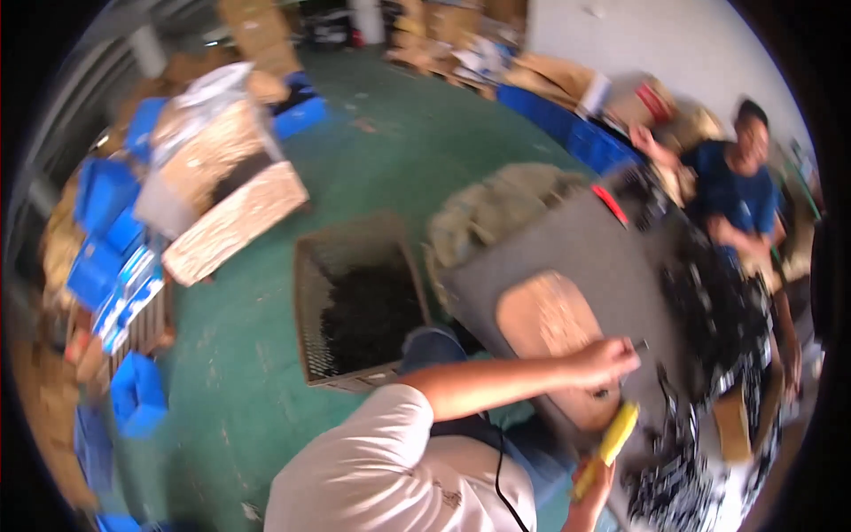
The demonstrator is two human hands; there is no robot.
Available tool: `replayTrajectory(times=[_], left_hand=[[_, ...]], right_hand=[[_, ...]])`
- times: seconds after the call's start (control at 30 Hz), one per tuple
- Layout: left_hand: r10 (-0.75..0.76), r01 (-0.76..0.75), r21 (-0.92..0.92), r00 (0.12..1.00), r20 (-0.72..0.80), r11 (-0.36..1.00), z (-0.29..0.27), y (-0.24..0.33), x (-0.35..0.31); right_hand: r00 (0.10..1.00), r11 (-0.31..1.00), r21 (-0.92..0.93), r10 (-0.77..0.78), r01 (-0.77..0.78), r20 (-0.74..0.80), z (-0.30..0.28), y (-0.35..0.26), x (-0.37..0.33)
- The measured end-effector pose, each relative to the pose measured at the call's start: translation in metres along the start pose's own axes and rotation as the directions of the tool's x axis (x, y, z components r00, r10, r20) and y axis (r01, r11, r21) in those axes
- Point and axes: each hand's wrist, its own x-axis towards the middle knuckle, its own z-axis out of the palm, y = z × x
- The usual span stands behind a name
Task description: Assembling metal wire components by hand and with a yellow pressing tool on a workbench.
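Observation:
My left hand (605, 362) is closed in a pinch over a tan board (532, 310) on the grey table (567, 244). A small dark piece (641, 345) sticks out from its fingertips. Closer to my body, my right hand (594, 486) is wrapped round a long yellow tool (618, 433), which points up toward the left hand without touching it. Blur hides the tool's exact kind. Many small black parts (669, 470) are heaped on the table to the right of both hands.
A crate (306, 310) of black pieces stands on the green floor, left of the table. Beyond it is a bulging sack (496, 208). A red tool (610, 206) lies at the table's far end. Across the heap sits a person (740, 191). Blue bins (137, 390) and cardboard line the left.

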Motion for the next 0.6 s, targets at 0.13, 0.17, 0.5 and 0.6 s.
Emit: replayTrajectory(times=[0.13, 0.17, 0.5, 0.6], left_hand=[[0.236, -0.163, 0.44, 0.965, -0.117, 0.883, -0.022, 0.03, -0.013], [0.209, -0.122, 0.517, 0.971, -0.113, 0.847, -0.03, 0.038, -0.017], [0.253, -0.108, 0.753, 0.964, -0.079, 0.649, -0.008, 0.046, -0.021], [0.261, -0.115, 0.699, 0.959, -0.107, 0.706, -0.01, 0.039, -0.02]], right_hand=[[0.987, 0.947, -0.311, -0.034, 0.081, 0.154, 0.045, -0.042, -0.02], [0.983, 0.935, -0.326, -0.089, 0.138, 0.16, 0.058, -0.053, -0.024], [0.791, 0.315, -0.76, -0.466, 0.568, 0.397, 0.087, -0.052, 0.003], [0.869, 0.335, -0.807, -0.284, 0.485, 0.404, 0.085, -0.033, 0.019]])
